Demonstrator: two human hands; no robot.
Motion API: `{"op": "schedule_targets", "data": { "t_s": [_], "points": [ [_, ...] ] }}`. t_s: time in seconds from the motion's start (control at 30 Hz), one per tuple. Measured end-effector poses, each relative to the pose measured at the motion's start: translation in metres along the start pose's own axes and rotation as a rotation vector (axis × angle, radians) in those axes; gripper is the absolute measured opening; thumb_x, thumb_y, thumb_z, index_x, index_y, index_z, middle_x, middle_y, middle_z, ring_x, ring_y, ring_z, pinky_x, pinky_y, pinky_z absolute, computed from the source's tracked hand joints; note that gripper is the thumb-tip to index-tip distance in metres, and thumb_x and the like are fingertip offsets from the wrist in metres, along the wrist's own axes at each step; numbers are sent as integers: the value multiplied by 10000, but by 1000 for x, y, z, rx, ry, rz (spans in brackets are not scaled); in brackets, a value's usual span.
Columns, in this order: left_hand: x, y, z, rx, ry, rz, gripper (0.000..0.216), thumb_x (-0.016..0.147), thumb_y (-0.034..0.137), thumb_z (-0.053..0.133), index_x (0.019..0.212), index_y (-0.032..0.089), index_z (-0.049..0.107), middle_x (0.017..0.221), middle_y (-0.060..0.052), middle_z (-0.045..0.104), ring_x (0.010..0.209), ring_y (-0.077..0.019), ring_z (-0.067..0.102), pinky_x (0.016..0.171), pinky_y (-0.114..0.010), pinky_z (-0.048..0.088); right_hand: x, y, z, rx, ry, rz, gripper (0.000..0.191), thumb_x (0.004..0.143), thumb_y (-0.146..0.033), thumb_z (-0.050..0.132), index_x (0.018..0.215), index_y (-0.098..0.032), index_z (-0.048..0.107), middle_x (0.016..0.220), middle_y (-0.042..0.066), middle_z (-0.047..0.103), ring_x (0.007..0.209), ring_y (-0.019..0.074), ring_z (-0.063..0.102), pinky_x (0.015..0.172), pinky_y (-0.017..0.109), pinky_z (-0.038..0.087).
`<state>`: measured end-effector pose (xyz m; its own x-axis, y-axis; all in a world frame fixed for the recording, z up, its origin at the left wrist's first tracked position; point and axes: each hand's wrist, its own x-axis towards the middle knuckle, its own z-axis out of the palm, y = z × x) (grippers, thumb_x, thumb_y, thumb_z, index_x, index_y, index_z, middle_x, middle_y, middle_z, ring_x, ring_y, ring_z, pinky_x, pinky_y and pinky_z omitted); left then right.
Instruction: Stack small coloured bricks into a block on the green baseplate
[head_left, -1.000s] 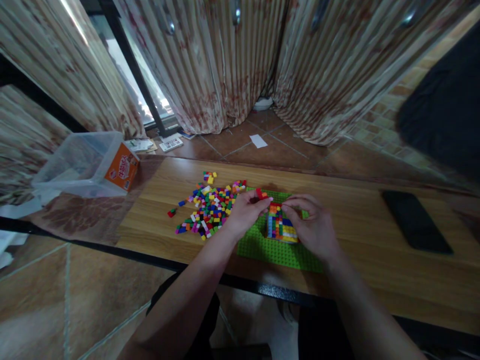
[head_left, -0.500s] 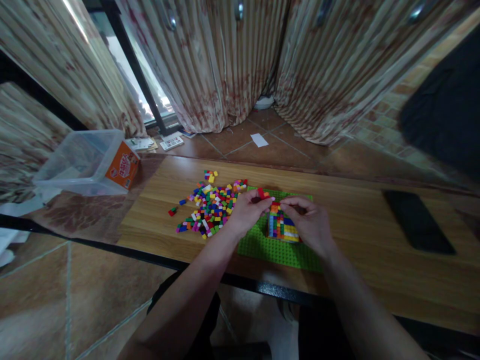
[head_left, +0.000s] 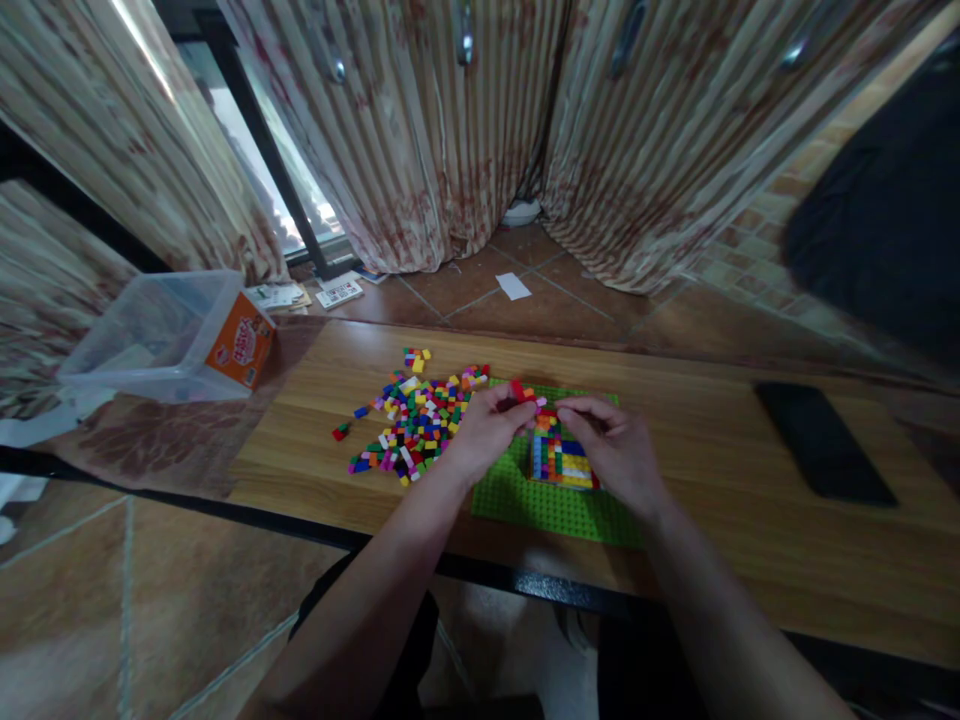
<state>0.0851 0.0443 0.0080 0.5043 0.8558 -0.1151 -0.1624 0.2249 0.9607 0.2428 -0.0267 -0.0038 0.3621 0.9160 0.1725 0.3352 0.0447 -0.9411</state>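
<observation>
A long table (head_left: 720, 450) of brown wood, with a black edge (head_left: 525, 582) along the near side, holds everything up, and a bumpy green board (head_left: 517, 510) lies flat on it. Just to the left of the board is a big messy heap of little blocks (head_left: 427, 415) in lots of colors, and a blue block (head_left: 361, 412) sits farther left of the board. Well to the right of the board lies a flat black thing (head_left: 825, 440).

Striped curtains (head_left: 390, 150) hang beyond a wooden table (head_left: 705, 470), near a bright window (head_left: 309, 192) and brown floor tiles (head_left: 67, 620).
</observation>
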Motion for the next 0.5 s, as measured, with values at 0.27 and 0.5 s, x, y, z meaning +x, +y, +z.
{"op": "schedule_targets", "data": {
  "t_s": [0.27,0.5],
  "points": [
    [-2,3,1,109,-140,142,122,794,269,710,825,153,690,712,12,625,645,-103,520,655,-241,425,-4,-9,3,-53,7,-172,155,888,-405,704,889,-274,786,973,32,738,932,204,689,855,392,558],
    [-5,-2,6,366,-5,228,155,841,232,642,701,171,618,653,24,561,621,-119,478,606,-251,371,-9,-15,6,-323,123,-317,173,926,-366,646,848,-281,774,940,52,744,923,247,676,875,469,529]
  ]
}}
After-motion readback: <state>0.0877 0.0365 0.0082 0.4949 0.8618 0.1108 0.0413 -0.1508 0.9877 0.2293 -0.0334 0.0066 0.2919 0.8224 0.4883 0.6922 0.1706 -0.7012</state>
